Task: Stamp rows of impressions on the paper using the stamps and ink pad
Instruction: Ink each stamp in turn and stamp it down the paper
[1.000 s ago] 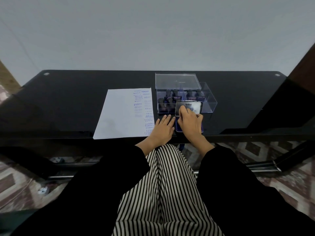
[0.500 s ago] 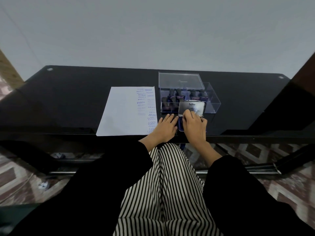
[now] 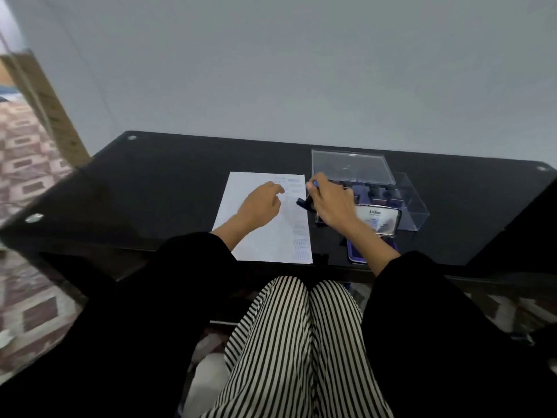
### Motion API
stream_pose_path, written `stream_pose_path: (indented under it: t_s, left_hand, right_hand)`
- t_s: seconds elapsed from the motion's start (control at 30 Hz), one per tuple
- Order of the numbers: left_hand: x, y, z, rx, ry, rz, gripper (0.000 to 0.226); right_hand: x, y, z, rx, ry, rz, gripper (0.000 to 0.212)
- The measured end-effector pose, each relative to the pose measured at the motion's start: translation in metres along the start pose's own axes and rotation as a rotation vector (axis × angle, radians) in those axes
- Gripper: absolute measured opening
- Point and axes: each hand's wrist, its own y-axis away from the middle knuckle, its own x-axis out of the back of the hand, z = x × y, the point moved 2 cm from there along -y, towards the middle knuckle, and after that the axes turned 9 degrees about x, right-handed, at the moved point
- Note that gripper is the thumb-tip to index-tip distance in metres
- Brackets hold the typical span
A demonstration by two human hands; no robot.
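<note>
Pinching stamp point(image 3: 303, 203) in right fingers point(image 3: 327, 188), over paper point(image 3: 271, 242) edge

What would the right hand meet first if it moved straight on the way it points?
Probably the paper: the right hand holds a stamp aimed left over its right edge. Higher up, it would reach the left hand instead; depth is unclear.

A glossy black glass tabletop point(image 3: 168, 188) with round metal fittings point(image 3: 131, 137) at its corners spreads under the left hand point(image 3: 259, 206) and right hand point(image 3: 331, 206). Beyond both rises a plain pale grey wall point(image 3: 301, 70). Far left of the left hand, a wooden frame point(image 3: 51, 107) borders a brown-and-pink patterned tiled floor point(image 3: 27, 152).
</note>
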Motion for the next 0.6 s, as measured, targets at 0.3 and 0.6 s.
stream_pose_path:
  t_s: [0.3,0.6]
  left_hand:
    - [-0.008,-0.006,-0.060,0.134,-0.030,-0.092,0.040]
    - [-0.038,-0.009,-0.061,0.111,-0.107,-0.140,0.047]
  right_hand:
    - [-0.046,-0.025,-0.011,0.104,0.044,-0.211,0.030]
    - [-0.064,-0.025,-0.006,0.147,0.108,-0.228,0.030]
